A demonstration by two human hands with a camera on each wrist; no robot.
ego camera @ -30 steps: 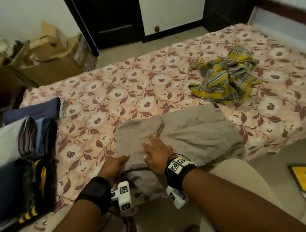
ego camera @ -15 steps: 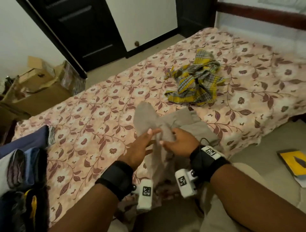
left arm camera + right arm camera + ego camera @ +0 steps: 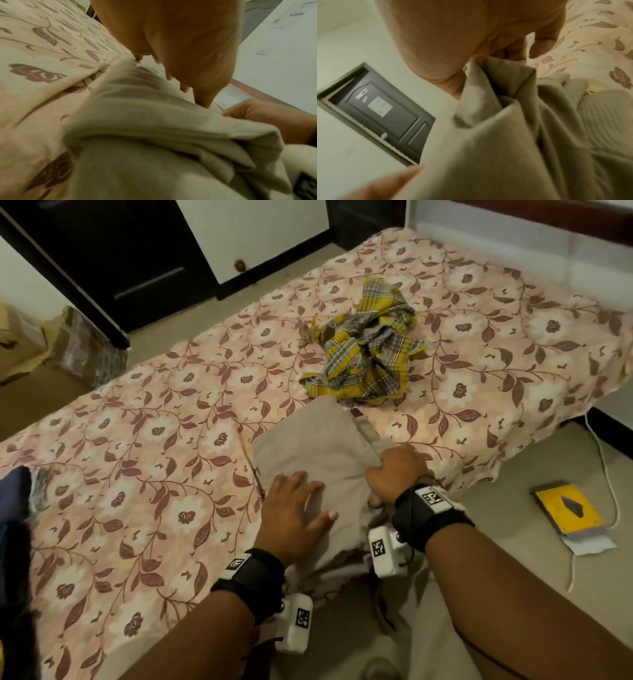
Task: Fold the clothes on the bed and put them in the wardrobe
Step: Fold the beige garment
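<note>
A folded grey-beige cloth garment (image 3: 318, 453) is seen lying on the near edge of the bed, on a pink bedsheet printed with brown flowers and leaves (image 3: 164, 460); part of the garment hangs over the mattress edge toward the person. The left hand (image 3: 291, 513) is laid flat on top of the garment, its fingers straight and slightly spread, with nothing gripped. In the left wrist view the same fingers (image 3: 202, 86) are shown reaching down so that their tips touch the cloth (image 3: 137, 121). The right hand (image 3: 394, 470) is placed at the garment's right edge, and its fingers are curled round a fold of the fabric; in the right wrist view a bunched ridge of the cloth (image 3: 496, 83) is seen pinched between thumb and fingers (image 3: 510, 50) (the picture is blurred, so the exact finger positions cannot be told).

A crumpled yellow and grey checked cloth (image 3: 366, 354) is left unfolded farther back on the bed, just beyond the grey-beige garment's far corner. At the left edge of the head view a dark blue fabric item (image 3: 13, 494) is partly visible. On the floor to the right a yellow and black flat packet (image 3: 565, 511) is lying, with a white cable (image 3: 606, 474) beside it. Dark doors (image 3: 137, 261) are visible behind the bed.
</note>
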